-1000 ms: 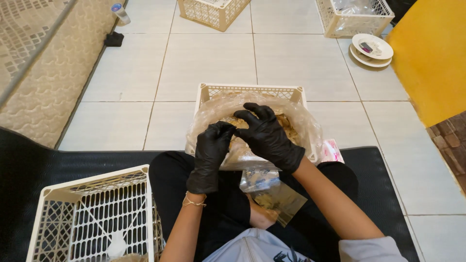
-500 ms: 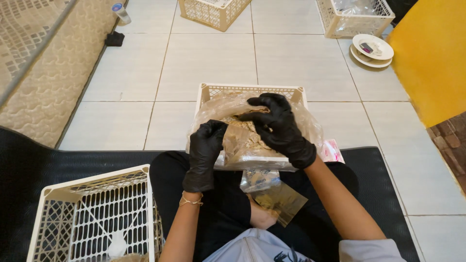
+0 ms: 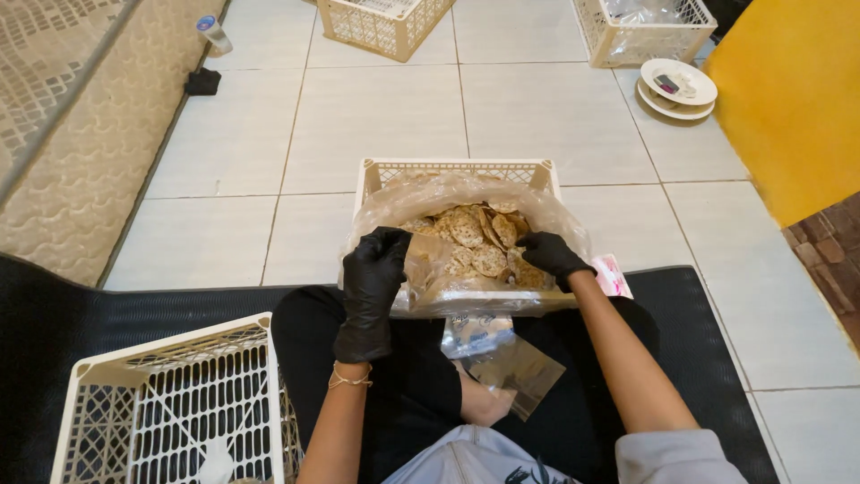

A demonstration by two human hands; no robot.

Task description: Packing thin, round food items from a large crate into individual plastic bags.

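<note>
Single head-worn view, steeply downward and forward, close over lap and tiled floor.

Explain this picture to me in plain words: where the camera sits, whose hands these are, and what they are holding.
There is no machine here. One camera is worn on a person's head and looks down at their own two hands, both in black gloves. The person sits on a black mat on a tiled floor. In front of them stands a cream plastic crate lined with a clear plastic bag full of round brown crackers. The left hand grips the bag's near edge and holds it open. The right hand reaches in among the crackers; whether it has closed on one cannot be told. Small clear bags lie on the lap. A white crate stands at the left.
</note>
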